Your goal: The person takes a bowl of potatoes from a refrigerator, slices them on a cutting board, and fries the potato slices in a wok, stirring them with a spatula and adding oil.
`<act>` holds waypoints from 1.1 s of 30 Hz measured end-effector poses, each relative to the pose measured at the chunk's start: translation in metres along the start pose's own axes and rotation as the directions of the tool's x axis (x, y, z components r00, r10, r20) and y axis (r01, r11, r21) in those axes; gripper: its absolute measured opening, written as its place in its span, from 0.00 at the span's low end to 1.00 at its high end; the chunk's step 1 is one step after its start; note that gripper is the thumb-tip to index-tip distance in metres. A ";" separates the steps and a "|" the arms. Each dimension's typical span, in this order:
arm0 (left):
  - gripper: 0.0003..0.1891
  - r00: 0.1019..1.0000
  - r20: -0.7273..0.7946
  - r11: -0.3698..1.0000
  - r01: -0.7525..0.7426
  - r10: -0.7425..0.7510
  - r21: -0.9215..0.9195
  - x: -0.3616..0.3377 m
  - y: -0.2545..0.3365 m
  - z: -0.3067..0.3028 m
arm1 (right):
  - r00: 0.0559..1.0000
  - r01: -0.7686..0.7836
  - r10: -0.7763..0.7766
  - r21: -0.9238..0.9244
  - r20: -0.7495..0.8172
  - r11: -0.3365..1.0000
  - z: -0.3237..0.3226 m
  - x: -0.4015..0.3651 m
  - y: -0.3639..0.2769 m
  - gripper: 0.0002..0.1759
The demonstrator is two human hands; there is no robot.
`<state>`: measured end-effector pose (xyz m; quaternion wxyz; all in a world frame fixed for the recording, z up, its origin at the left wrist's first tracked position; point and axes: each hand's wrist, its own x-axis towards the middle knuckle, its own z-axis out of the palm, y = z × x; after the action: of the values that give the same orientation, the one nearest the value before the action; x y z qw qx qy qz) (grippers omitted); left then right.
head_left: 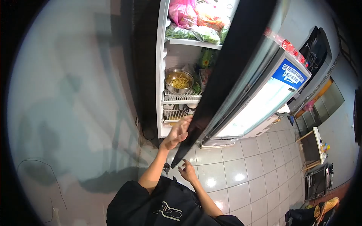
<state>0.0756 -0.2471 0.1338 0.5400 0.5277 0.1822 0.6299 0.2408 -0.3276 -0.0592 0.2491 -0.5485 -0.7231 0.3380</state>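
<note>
A tall fridge stands ahead with its dark door (222, 71) swung partly open. My left hand (176, 134) is raised at the door's inner side, its fingers stretched out and their tips right at the door's edge. Lower down, near the bottom corner of the door, my right hand (187, 173) has its fingers apart and nothing in them. Inside the fridge, a metal bowl (180, 82) of pale yellow strips sits on a wire shelf (183, 97). Above it, a pink plastic bag (183, 14) and bags of green leaves (205, 34) fill the top shelf.
To the right stands a lit glass-door display fridge (252, 109) with red-labelled bottles (290, 47) on top. A pale wall (75, 94) runs along the left. Tiled floor (241, 173) stretches to a small table (319, 145) and an oven-like appliance (317, 183).
</note>
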 end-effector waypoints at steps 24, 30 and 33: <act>0.31 0.640 -0.376 0.565 -0.111 0.670 0.818 0.167 -0.025 -0.163 | 0.847 -0.246 0.428 0.481 -0.315 0.841 -0.025 0.075 0.052 0.08; 0.28 0.564 -0.409 0.534 -0.068 0.718 0.843 0.174 -0.040 -0.180 | 0.723 -0.355 0.569 0.495 -0.392 0.793 -0.041 0.065 0.082 0.08; 0.23 0.379 -0.254 0.297 -0.059 0.890 0.953 0.178 -0.025 -0.155 | 0.599 -0.395 0.666 0.560 -0.445 0.729 -0.045 0.054 0.098 0.07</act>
<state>-0.0211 -0.0301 0.1385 -0.1853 0.4070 0.4751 0.7578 0.3201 -0.2496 -0.1057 0.4643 -0.7571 -0.3101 0.3393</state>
